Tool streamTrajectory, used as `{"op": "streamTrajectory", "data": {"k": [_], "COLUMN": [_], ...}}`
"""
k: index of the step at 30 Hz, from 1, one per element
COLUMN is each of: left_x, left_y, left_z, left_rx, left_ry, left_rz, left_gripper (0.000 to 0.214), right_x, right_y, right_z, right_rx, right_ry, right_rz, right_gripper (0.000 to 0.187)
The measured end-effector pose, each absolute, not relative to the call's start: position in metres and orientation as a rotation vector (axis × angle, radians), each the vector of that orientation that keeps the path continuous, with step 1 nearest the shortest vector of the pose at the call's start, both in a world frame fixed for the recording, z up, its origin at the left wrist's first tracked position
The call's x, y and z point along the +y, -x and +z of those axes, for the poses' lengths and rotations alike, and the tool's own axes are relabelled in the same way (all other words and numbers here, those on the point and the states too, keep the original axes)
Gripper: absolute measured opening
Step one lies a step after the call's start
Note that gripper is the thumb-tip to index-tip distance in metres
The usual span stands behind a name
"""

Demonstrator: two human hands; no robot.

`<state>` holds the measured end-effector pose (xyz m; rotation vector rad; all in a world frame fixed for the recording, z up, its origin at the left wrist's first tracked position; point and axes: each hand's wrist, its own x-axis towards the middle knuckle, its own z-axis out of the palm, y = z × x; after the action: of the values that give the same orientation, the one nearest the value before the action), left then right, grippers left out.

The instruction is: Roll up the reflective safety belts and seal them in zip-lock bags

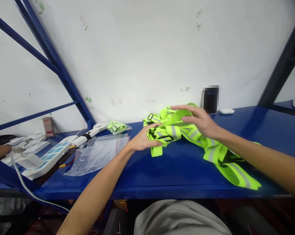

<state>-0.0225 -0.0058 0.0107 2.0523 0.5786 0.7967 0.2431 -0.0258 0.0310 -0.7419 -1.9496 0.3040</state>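
Observation:
My left hand (147,137) is closed around a folded bundle of neon-yellow reflective straps (173,131) with grey stripes and black buckles. Its thumb lies across the front of the bundle. Just to the right, my right hand (200,121) is held over the straps with its fingers stretched out and apart. A loop of the yellow strap shows in the gap between those fingers; whether they touch it is hard to see. More loose reflective strap (235,171) trails to the right over the blue table (181,176), passing under my right forearm.
Clear plastic bags (98,156) lie left of my hands, with a bagged strap bundle (116,126) behind. A white power strip (51,155) and a small white fan (90,135) are farther left. A dark phone-like device (210,100) leans on the wall beside a white case (226,111). Another person's hand (0,151) shows at far left.

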Motion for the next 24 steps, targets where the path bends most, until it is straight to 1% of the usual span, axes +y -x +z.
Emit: {"op": "streamTrajectory", "data": {"k": [2, 4, 8, 14, 18, 22, 24], "left_x": [-0.006, -0.005, -0.007, -0.009, -0.002, 0.002, 0.000], "left_y": [0.020, 0.016, 0.009, -0.002, -0.008, -0.007, -0.004], "left_z": [0.009, 0.007, 0.006, 0.013, 0.010, 0.006, 0.005], "left_rx": [0.550, 0.536, 0.560, 0.560, 0.555, 0.612, 0.676], "left_ry": [-1.901, -1.745, -1.464, -1.244, -1.287, -1.535, -1.698], "left_rz": [0.859, 0.989, 1.156, 1.385, 1.565, 1.543, 1.480], "left_gripper": [0.070, 0.069, 0.060, 0.055, 0.049, 0.049, 0.050], "right_x": [-0.030, -0.032, -0.030, -0.027, -0.033, -0.035, -0.036], "right_y": [-0.240, -0.236, -0.233, -0.221, -0.207, -0.208, -0.213], "right_z": [0.029, 0.025, 0.020, 0.005, -0.006, -0.004, -0.001], "right_rx": [-1.923, -1.889, -1.906, -2.083, -2.381, -2.438, -2.436], "right_ry": [0.711, 0.707, 0.720, 0.766, 0.755, 0.679, 0.601], "right_rz": [0.235, 0.133, -0.032, -0.017, -0.138, -0.445, -0.527], "right_gripper": [0.022, 0.018, 0.015, 0.016, 0.011, 0.013, 0.015]}}
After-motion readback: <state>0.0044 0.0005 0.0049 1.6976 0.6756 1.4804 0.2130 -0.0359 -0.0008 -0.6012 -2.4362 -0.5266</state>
